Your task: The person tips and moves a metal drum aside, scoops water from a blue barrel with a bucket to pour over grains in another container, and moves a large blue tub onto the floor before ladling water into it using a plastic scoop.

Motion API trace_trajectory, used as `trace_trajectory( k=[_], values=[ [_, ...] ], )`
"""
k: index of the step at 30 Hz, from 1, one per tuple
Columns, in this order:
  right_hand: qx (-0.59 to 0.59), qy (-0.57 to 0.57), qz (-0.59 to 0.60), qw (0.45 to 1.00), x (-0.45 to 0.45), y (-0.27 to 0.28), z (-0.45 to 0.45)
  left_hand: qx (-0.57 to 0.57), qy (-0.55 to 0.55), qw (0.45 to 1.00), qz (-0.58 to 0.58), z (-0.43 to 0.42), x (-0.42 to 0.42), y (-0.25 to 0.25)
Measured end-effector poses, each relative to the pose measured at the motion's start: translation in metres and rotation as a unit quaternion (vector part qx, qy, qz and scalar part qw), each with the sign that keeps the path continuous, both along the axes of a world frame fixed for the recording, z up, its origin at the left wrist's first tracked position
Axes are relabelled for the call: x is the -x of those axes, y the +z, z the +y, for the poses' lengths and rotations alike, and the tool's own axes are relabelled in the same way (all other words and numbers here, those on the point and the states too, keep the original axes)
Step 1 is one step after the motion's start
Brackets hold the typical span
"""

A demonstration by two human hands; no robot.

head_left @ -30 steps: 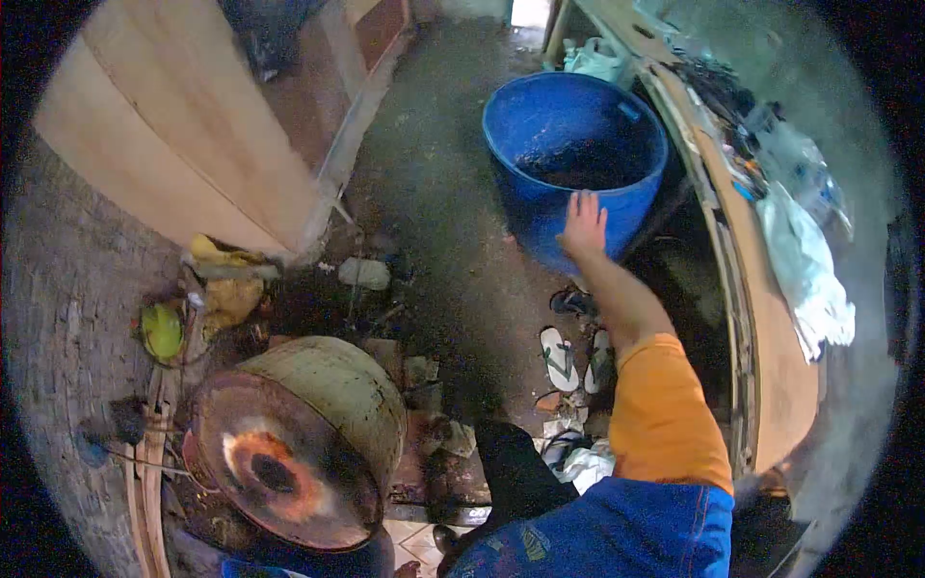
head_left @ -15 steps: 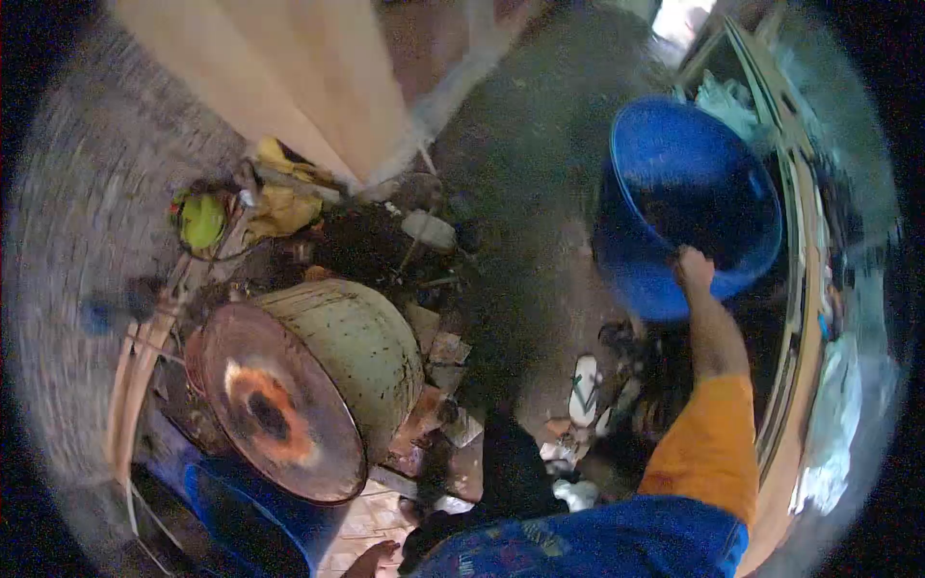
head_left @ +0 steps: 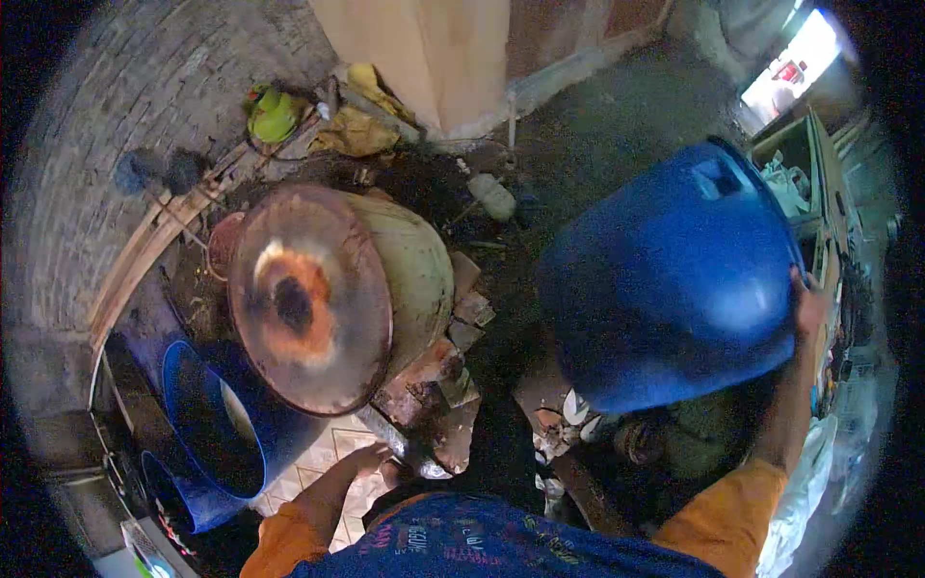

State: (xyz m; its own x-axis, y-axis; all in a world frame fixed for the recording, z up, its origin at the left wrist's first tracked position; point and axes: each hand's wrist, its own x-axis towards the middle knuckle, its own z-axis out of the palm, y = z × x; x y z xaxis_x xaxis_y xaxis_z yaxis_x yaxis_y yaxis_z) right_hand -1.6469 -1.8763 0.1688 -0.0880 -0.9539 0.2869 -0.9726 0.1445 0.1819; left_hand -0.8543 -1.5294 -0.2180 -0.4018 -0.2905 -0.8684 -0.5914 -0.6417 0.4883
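At far left, long wooden strips (head_left: pixel 159 241) along the foot of the rough wall. Below, a small blue tub (head_left: pixel 200 498) and a bigger blue tub (head_left: pixel 198 405), side by side, mouths visible. Farther back, a green pot-like thing (head_left: pixel 273 118), too unclear to name for certain. Then a large rust-bottomed pot (head_left: pixel 310 308), tipped on its side, scorched base towards the camera. Behind it, a crumpled yellow cloth (head_left: pixel 356 135). Below the pot, the left hand (head_left: pixel 371 459), low over pale patterned tiles (head_left: pixel 342 445), near the dark trousers; cannot tell whether empty or closed on something small. Next, bricks (head_left: pixel 424 379) against the pot's side, then the trouser leg (head_left: pixel 503 438) and a white flip-flop (head_left: pixel 575 408) on the floor. On the right, the big blue barrel (head_left: pixel 665 279), tilted, mouth turned away to the right. At its rim, the right hand (head_left: pixel 810 301), fingers hooked over the edge in a grasp. Just beyond, a pale plastic bag (head_left: pixel 788 185) and a bright opening (head_left: pixel 795 63).
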Motion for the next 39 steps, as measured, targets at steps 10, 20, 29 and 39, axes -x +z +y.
trace_trajectory(
  k=[10, 20, 29, 39],
  values=[
    [0.130, -0.016, -0.014, 0.991, -0.206, 0.175, 0.119, 0.328, 0.251, 0.896, 0.164, -0.020, 0.015, 0.231],
    [0.191, 0.255, -0.114, 0.941, -0.538, 0.295, 0.283, 0.404, 0.249, 0.808, 0.350, 0.126, 0.032, 0.199],
    [0.212, 0.505, -0.035, 0.836, -0.736, 0.360, 0.437, 0.191, 0.370, 0.853, 0.315, 0.231, -0.023, 0.263],
    [0.307, 0.690, 0.151, 0.638, -0.756, 0.317, 0.413, 0.130, 0.718, 0.575, 0.370, 0.332, -0.079, 0.293]
  ],
)
